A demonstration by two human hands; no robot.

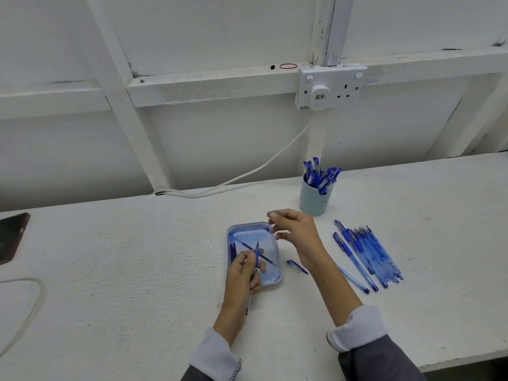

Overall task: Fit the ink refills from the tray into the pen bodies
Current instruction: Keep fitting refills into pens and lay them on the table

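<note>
A pale blue tray (276,280) lies on the white table, with a dark ink refill (268,260) lying slantwise in it and more refills by its left wall (232,251). My left hand (243,273) grips a blue pen body (256,255) over the tray, tip pointing away from me. Over the tray's far right corner hovers my right hand (298,232), fingers loosely curled and holding nothing I can see. A blue pen cap (297,266) lies just right of the tray.
Several blue pens (368,253) lie in a row to the right. A light blue cup (316,196) full of pens stands behind them. A white cable (247,174) runs from a wall socket (331,88). A dark object (12,235) sits at the left edge.
</note>
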